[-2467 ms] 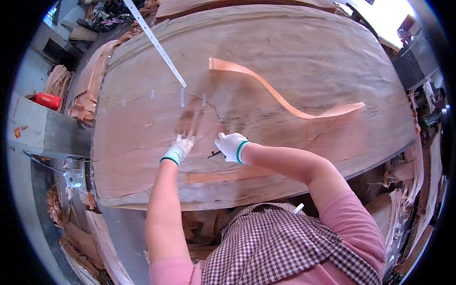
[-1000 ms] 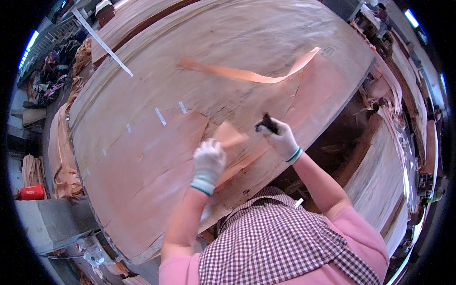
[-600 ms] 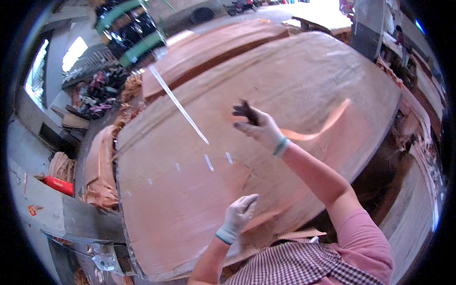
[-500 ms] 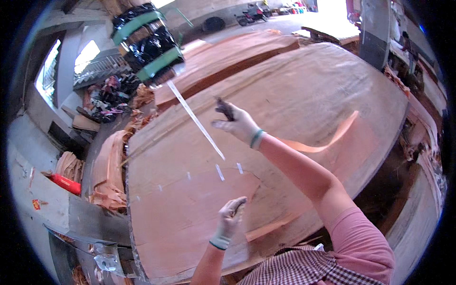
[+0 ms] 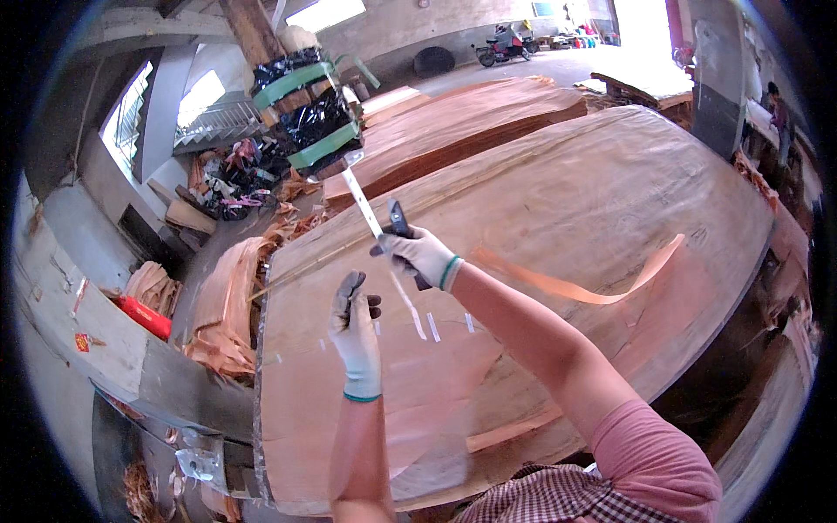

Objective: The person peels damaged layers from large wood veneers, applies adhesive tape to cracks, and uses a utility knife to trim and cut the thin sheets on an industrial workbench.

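Observation:
A white tape strip (image 5: pixel 361 197) hangs from a taped bundle at the post. It runs down past my right hand (image 5: pixel 418 253), whose gloved fingers are closed around a dark, narrow hand tool (image 5: pixel 398 218). The tool's exact kind is unclear. The strip's lower end dangles over the wood veneer sheets (image 5: pixel 366 418). My left hand (image 5: pixel 355 327), in a white glove with dark fingertips, is raised just left of the strip. Its fingers are partly bent and apart, with nothing visible in them. Short white tape pieces (image 5: pixel 433 327) lie along a seam in the veneer below.
A curled orange veneer strip (image 5: pixel 602 296) lies right of my right forearm. The post's bundle (image 5: pixel 305 113) is wrapped in black film and green tape. Behind stands a stacked veneer pile (image 5: pixel 471 131). Veneer scraps (image 5: pixel 222 305) hang at the left edge, near a red cylinder (image 5: pixel 144 318).
My left hand has risen from low over the veneer toward the strip. My right hand has come down onto the tape, now showing the dark tool upright. The view has shifted slightly.

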`<state>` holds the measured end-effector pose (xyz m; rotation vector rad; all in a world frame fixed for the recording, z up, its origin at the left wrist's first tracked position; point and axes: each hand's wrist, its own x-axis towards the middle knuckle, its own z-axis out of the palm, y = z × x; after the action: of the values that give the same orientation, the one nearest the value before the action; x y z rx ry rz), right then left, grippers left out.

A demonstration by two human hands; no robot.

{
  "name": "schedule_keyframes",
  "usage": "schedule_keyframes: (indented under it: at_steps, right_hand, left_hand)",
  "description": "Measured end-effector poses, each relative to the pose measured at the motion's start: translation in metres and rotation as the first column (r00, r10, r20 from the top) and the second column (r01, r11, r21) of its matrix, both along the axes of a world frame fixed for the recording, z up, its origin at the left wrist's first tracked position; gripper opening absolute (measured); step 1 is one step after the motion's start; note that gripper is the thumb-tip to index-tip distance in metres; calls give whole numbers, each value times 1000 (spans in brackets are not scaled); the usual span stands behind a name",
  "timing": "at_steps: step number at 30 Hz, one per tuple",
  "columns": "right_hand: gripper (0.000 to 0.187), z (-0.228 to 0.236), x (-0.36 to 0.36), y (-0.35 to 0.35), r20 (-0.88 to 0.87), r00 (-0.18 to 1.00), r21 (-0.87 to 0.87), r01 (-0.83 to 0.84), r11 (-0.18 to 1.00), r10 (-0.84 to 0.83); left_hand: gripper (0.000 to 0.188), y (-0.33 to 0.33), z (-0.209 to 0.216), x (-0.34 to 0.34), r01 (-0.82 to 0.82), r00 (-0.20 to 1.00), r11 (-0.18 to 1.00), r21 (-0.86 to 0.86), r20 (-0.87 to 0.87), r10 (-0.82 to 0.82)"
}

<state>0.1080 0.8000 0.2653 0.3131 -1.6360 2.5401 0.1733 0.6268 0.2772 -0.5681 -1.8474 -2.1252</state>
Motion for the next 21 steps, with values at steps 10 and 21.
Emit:
schedule_keyframes:
  at_steps: [10, 21]
  right_hand:
    - [23, -59, 33, -15, 451, 891, 423, -160, 892, -54]
    - [42, -207, 304, 75, 573, 663, -399, -287, 871, 481]
  left_hand:
    - [28, 3, 7, -28, 18, 989, 998, -55, 149, -9]
    - [26, 45, 44, -7, 159, 906, 987, 12, 397, -150]
